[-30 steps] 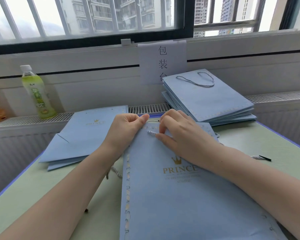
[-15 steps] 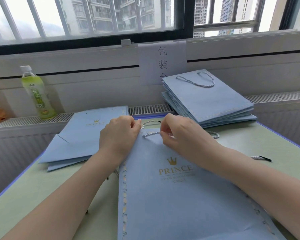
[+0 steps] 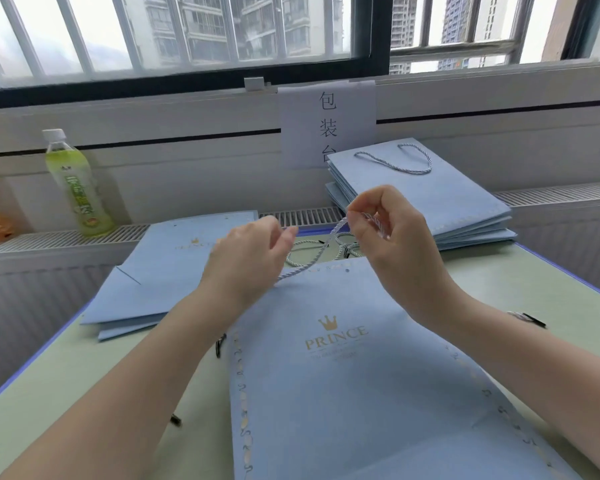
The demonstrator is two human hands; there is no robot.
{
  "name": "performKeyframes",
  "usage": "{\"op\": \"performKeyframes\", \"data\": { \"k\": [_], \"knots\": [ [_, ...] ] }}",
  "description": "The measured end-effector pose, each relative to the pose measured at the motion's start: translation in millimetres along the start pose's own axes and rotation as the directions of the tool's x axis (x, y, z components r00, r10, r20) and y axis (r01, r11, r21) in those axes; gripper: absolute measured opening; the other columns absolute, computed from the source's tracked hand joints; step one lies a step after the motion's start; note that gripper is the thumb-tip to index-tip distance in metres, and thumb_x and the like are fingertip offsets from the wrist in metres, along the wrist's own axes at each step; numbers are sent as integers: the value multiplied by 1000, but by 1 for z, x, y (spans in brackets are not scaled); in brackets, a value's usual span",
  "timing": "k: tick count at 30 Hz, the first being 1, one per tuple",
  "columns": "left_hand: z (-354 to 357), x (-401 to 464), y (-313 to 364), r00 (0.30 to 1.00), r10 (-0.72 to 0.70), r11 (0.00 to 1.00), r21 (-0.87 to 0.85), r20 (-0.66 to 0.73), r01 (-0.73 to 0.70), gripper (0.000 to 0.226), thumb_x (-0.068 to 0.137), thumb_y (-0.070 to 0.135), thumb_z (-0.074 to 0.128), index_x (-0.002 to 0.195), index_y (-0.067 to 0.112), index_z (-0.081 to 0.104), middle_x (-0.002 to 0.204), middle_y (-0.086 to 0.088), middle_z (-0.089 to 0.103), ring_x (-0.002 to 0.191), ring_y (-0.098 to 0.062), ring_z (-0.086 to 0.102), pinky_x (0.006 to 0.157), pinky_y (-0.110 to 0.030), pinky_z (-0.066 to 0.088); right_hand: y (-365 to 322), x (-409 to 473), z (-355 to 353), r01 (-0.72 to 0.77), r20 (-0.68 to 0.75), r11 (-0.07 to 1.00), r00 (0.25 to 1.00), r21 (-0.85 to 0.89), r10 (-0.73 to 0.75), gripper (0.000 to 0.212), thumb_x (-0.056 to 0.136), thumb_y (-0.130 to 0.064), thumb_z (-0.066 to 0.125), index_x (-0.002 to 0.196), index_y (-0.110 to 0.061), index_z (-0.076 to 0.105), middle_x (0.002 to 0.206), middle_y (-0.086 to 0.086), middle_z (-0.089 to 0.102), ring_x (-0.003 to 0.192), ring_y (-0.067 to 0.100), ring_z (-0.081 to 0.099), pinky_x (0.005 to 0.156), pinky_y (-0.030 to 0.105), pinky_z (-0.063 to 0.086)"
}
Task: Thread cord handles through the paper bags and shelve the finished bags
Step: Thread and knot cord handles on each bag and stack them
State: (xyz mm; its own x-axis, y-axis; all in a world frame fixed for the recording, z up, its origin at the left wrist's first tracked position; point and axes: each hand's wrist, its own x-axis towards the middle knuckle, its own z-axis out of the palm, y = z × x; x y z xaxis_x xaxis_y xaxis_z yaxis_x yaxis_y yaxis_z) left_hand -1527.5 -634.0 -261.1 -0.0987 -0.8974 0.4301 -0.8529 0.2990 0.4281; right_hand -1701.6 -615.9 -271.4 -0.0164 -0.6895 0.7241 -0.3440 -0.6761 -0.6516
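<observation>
Above the flat paper bag (image 3: 361, 375), a cord (image 3: 312, 263) is pinched by the right hand (image 3: 392, 244); the left hand's (image 3: 246, 261) curled fingertips are hidden, a bottle (image 3: 75, 185) beyond.

Paper bag (image 3: 378, 393) — pale blue, gold crown and lettering. Cord (image 3: 312, 261) — silver-blue twist. Bottle (image 3: 75, 185) yellow-green, white cap.

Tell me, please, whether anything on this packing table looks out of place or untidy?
Mostly minor: loose cord handles lie tangled beyond the PRINCE bag, a stray cord end sits by the right forearm, and the unthreaded bag pile is fanned unevenly. Nothing looks spilled or torn.
</observation>
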Motion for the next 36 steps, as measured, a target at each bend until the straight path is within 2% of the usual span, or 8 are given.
{"op": "performKeyframes", "data": {
  "k": [4, 8, 15, 20, 24, 29, 32, 36],
  "knots": [
    [1, -11, 27, 952, 217, 731, -682, 215, -13, 19, 91, 29, 53, 93, 13, 62, 82, 4, 69, 77, -3, 64, 70, -12, 47, -1, -3, 2, 3, 54, 1000, 999, 26, -5, 15, 92, -7, 57, 88, -22, 55, 69, -20, 59, 65, 3, 54, 63, 20, 44],
    [8, -12, 25, 974, 205, 713, -696, 95, -82, 19, 95, 12, 51, 78, 8, 59, 51, 6, 50, 46, -5, 44, 51, -10, 35, 0, 0, 0, 28, 16, 999, 999, 19, -29, 7, 89, -14, 55, 91, -20, 56, 79, -3, 64, 72, 23, 59, 69, 39, 51],
    [-5, -3, 10, 896, -30, 773, -579, -443, -260, 27, 97, 17, 51, 73, 18, 61, 44, 14, 39, 45, -5, 28, 46, -16, 26, 21, 3, -4, -10, 184, 964, 981, -266, 61, 16, 93, -18, 57, 92, -8, 69, 74, -4, 59, 68, 7, 52, 64, 14, 37],
    [-3, -5, 7, 839, -20, 796, -516, -544, -316, 29, 96, 27, 46, 72, 15, 57, 47, 11, 39, 45, -7, 28, 46, -21, 25, 23, 4, -5, -26, 214, 916, 969, -400, 121, 20, 94, -26, 56, 89, -13, 71, 76, -2, 47, 71, 10, 44, 65, 13, 33],
    [3, -8, 7, 914, 78, 849, -454, -399, -270, 47, 95, 40, 36, 63, 15, 59, 47, -4, 48, 45, -16, 42, 51, -31, 36, 20, 6, -6, -149, 190, 937, 958, -316, 217, 18, 95, -18, 54, 89, -10, 70, 71, 8, 63, 64, 21, 52, 64, 33, 42],
    [17, -4, 0, 994, 109, 943, -315, -6, -105, 42, 91, 46, 47, 62, 23, 65, 56, 10, 65, 60, -7, 62, 69, -34, 50, 13, 8, -8, -466, 256, 883, 861, 54, 439, 47, 84, 15, 35, 95, -16, 69, 90, 0, 70, 81, 8, 62, 75, 18, 47],
    [26, -4, -3, 980, 174, 954, -265, 101, -142, 6, 90, 27, 62, 93, 27, 67, 80, 14, 65, 75, -2, 59, 75, -26, 46, 9, 9, -11, -515, 333, 841, 832, 167, 444, 48, 82, 15, 35, 95, -15, 70, 97, 3, 72, 87, 12, 63, 85, 29, 46],
    [28, -5, 1, 973, 208, 906, -395, 99, -154, 45, 84, 26, 69, 125, 19, 53, 101, 7, 65, 95, -8, 60, 76, -13, 43, 6, 5, -6, -433, 431, 898, 827, 76, 362, 37, 90, 6, 44, 85, -20, 70, 84, -1, 71, 80, 9, 62, 82, 31, 47]
  ]
}}
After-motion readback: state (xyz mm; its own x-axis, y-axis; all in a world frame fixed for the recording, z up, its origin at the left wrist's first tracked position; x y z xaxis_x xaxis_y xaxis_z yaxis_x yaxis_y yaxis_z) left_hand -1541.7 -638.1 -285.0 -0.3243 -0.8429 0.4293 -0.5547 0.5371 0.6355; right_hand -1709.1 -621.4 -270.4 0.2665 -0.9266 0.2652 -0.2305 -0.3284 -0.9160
